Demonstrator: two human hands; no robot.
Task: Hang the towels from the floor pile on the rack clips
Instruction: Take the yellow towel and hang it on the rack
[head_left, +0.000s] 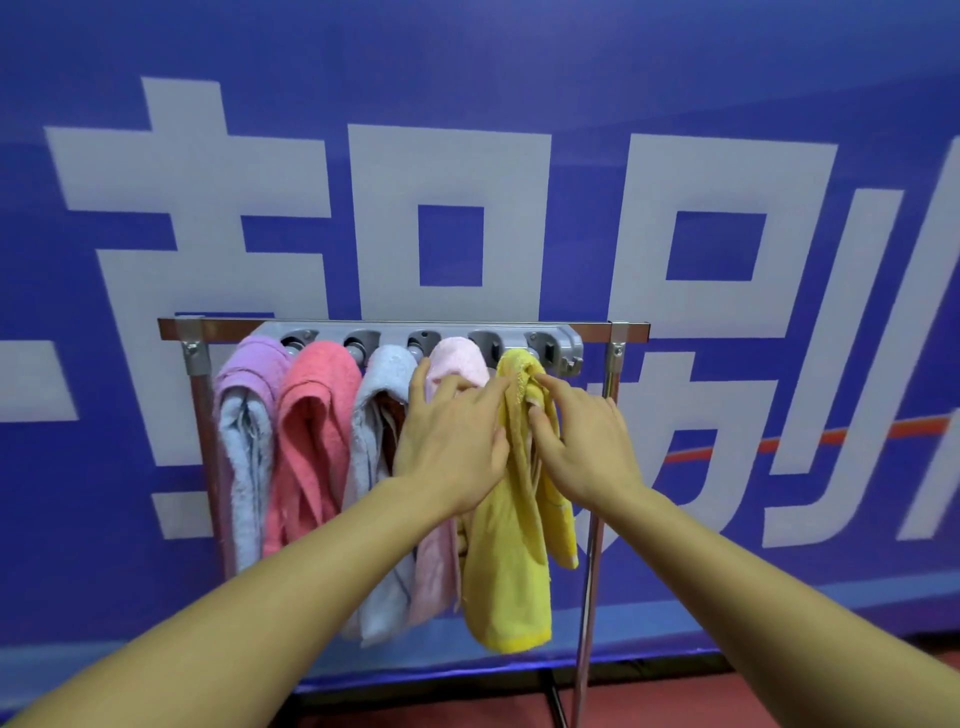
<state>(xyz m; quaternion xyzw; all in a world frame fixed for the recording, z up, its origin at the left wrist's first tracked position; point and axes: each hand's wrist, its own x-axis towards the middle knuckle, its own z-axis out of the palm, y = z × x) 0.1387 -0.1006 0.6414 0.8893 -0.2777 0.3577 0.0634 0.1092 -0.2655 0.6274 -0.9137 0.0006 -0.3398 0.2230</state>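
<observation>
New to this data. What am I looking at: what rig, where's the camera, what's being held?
No machine: a person's bare hands, filmed by one head-worn camera looking forward. A metal rack carries a grey clip strip. Hanging from it: purple towel, coral towel, pale grey towel, pink towel, yellow towel. The left hand lays straight fingers on the yellow towel's top; the right hand touches it too, but whether it pinches is unclear.

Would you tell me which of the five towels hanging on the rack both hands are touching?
The yellow towel, at the right end of the rack: the left hand and right hand both meet on its upper part.
</observation>
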